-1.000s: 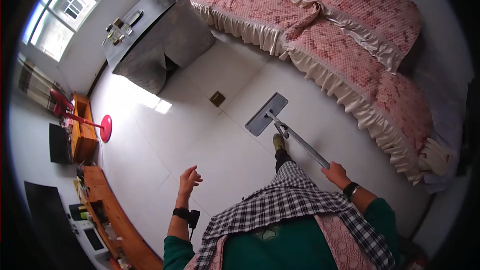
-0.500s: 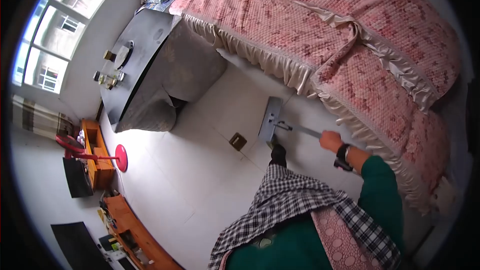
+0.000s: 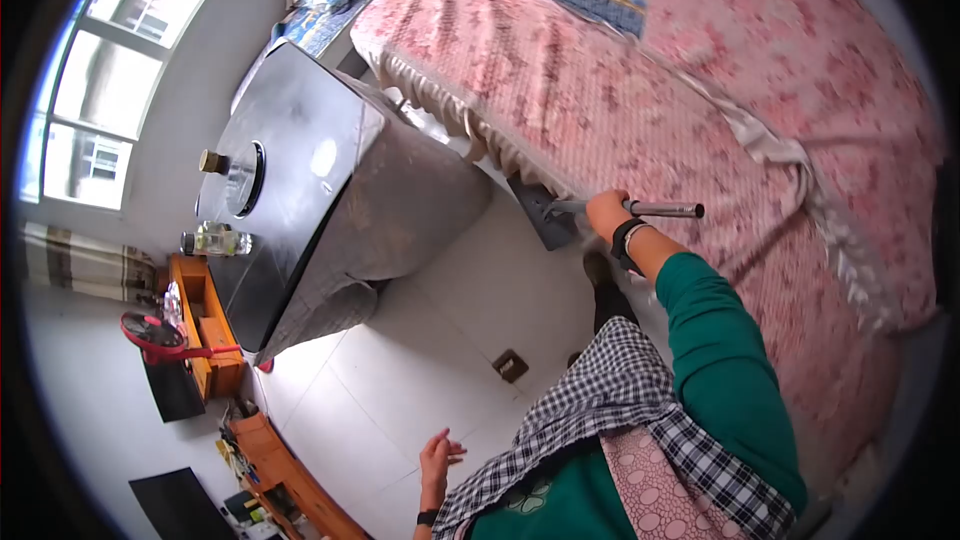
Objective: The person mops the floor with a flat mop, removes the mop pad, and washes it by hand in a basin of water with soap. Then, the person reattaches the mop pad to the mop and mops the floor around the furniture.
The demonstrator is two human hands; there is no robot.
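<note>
My right hand [image 3: 607, 214] is closed around the grey pole of a flat mop [image 3: 545, 217], with the pole's end sticking out to the right of the fist. The mop's flat head lies on the floor at the ruffled lower edge of the pink sofa cover [image 3: 600, 90]. At the lower middle, my left hand [image 3: 437, 456] hangs over the floor beside the checked apron, its fingers apart and nothing in it.
A covered table [image 3: 290, 160] with glass jars [image 3: 217, 241] stands at the left. Near my feet is a small dark floor plate [image 3: 510, 366]. A red fan [image 3: 153, 333] and wooden cabinets [image 3: 285, 465] line the left wall.
The view has come closer to the table and sofa. My right hand has pushed the mop head from the open floor to the sofa's edge. My left hand, out of view half a second ago, shows again.
</note>
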